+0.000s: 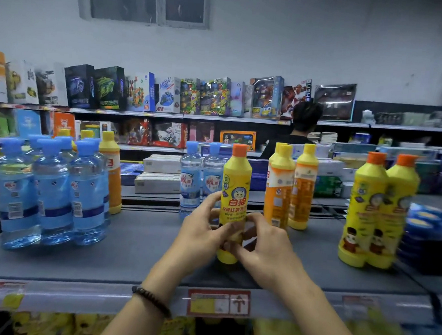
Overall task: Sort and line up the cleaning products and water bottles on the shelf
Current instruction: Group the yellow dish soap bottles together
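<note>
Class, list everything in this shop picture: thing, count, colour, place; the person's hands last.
held cleaning bottle: one, yellow with orange cap, shelf centre
matching cleaning bottles: two, yellow with orange caps, shelf right
orange cleaning bottles: at least four, yellow caps, centre-right and left
water bottles: at least seven, clear with blue caps, left and centre back
shelf: one, grey, foreground
price tags: three, red-edged, shelf front
toy boxes: many, mixed colours, far shelves
bracelet: one, dark, left wrist
left hand, right hand: two, grip on the held bottle's lower part
</note>
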A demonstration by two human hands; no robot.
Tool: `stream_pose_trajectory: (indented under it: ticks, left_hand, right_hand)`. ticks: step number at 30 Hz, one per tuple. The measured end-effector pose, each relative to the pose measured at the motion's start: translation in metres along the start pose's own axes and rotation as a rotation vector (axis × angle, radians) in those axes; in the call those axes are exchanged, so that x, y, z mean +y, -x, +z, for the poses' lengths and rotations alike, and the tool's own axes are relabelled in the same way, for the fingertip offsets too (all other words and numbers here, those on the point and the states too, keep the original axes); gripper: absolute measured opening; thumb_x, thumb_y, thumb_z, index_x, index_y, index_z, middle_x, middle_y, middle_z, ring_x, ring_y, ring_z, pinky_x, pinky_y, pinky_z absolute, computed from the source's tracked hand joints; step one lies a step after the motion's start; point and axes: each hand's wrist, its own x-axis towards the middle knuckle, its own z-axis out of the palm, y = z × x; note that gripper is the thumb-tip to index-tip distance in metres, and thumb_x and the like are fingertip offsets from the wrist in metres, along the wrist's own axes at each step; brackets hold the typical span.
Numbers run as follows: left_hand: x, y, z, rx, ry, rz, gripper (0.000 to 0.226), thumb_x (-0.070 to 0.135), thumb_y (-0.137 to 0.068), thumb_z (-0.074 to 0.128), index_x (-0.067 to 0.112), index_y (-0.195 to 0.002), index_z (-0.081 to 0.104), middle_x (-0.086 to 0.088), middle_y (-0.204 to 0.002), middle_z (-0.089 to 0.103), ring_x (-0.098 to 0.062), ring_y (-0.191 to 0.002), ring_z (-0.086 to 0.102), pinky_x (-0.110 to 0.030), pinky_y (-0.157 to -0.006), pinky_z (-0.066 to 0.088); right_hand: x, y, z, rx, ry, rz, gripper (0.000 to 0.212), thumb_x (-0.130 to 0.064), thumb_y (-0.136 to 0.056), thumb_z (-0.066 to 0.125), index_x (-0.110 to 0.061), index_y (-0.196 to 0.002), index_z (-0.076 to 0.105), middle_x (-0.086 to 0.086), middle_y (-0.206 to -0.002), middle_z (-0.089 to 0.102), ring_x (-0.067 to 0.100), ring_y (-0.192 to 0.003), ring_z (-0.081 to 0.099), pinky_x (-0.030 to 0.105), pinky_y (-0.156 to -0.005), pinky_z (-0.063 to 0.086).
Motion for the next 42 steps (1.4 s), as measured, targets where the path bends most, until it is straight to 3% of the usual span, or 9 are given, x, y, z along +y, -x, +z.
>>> stream_pose_trajectory:
  ticks: [6,10,17,22,25,29,32,38,42]
  left_hand:
    - [0.013,-0.013,0.065,-0.063,-0.009,0.04,0.054,0.026,-0.095,0.081,0.059,-0.129,0.054,0.025,-0.114,0.074,-0.01,-0.114,0.072,-0.048,-0.093,0.064]
    - [0.019,-0.018,0.108,-0.083,-0.011,0.073,0.053,0.022,-0.097,0.078,0.051,-0.135,0.053,0.029,-0.111,0.073,0.005,-0.107,0.068,-0.043,-0.094,0.064]
    - [0.03,-0.029,0.163,-0.077,-0.04,0.101,0.064,0.012,-0.095,0.08,0.051,-0.134,0.048,0.022,-0.115,0.072,-0.005,-0.112,0.071,-0.041,-0.096,0.063]
    - [0.034,-0.032,0.186,-0.041,-0.085,0.135,0.067,0.013,-0.095,0.08,0.042,-0.146,0.047,0.027,-0.113,0.07,0.015,-0.109,0.062,-0.031,-0.09,0.064]
    - [0.036,-0.034,0.196,-0.014,-0.117,0.125,0.069,0.016,-0.095,0.08,0.041,-0.148,0.045,0.025,-0.12,0.068,0.021,-0.114,0.056,-0.032,-0.098,0.061]
    - [0.037,-0.038,0.203,-0.017,-0.127,0.12,0.069,0.016,-0.095,0.08,0.04,-0.15,0.045,0.025,-0.122,0.068,0.024,-0.114,0.054,-0.031,-0.101,0.06]
    - [0.037,-0.039,0.206,-0.024,-0.14,0.122,0.069,0.017,-0.096,0.079,0.039,-0.151,0.043,0.026,-0.122,0.067,0.028,-0.112,0.053,-0.025,-0.1,0.058]
    - [0.037,-0.041,0.21,-0.013,-0.177,0.101,0.07,0.02,-0.096,0.078,0.044,-0.15,0.04,0.02,-0.129,0.066,0.001,-0.122,0.062,-0.037,-0.105,0.059]
    - [0.038,-0.041,0.211,-0.012,-0.194,0.086,0.069,0.02,-0.097,0.078,0.044,-0.15,0.04,0.018,-0.132,0.064,-0.003,-0.126,0.06,-0.04,-0.108,0.057]
  right_hand:
    - [0.043,0.026,-0.054,0.291,0.037,0.014,0.029,-0.04,-0.089,0.082,-0.037,-0.114,0.066,-0.018,-0.099,0.072,0.0,-0.089,0.069,0.025,-0.076,0.059]
    - [0.071,0.046,-0.091,0.494,0.02,0.034,0.024,-0.027,-0.091,0.081,-0.035,-0.108,0.065,-0.018,-0.094,0.071,-0.001,-0.088,0.069,0.023,-0.072,0.058]
    - [0.118,0.057,-0.13,0.764,0.05,0.178,0.042,-0.018,-0.089,0.083,-0.019,-0.122,0.057,0.0,-0.115,0.059,0.015,-0.098,0.057,0.012,-0.081,0.045]
    - [0.14,0.055,-0.14,0.712,0.075,0.254,0.069,-0.029,-0.09,0.083,-0.012,-0.145,0.047,-0.002,-0.128,0.05,0.012,-0.114,0.048,0.032,-0.094,0.045]
    - [0.15,0.053,-0.139,0.639,0.055,0.293,0.081,-0.043,-0.09,0.081,-0.013,-0.153,0.039,0.007,-0.141,0.054,0.024,-0.126,0.057,0.039,-0.098,0.054]
    - [0.156,0.052,-0.138,0.587,0.047,0.304,0.082,-0.046,-0.09,0.08,-0.018,-0.155,0.038,0.007,-0.144,0.058,0.026,-0.127,0.06,0.032,-0.094,0.051]
    - [0.157,0.053,-0.137,0.583,0.063,0.297,0.082,-0.049,-0.089,0.08,-0.02,-0.154,0.039,0.005,-0.143,0.058,0.025,-0.127,0.061,0.038,-0.095,0.056]
    - [0.154,0.055,-0.136,0.584,0.084,0.293,0.086,-0.049,-0.087,0.081,-0.019,-0.155,0.037,0.005,-0.145,0.057,0.027,-0.126,0.062,0.038,-0.092,0.056]
    - [0.155,0.056,-0.136,0.581,0.081,0.285,0.086,-0.047,-0.086,0.084,-0.02,-0.154,0.039,0.004,-0.144,0.059,0.025,-0.127,0.061,0.033,-0.092,0.052]
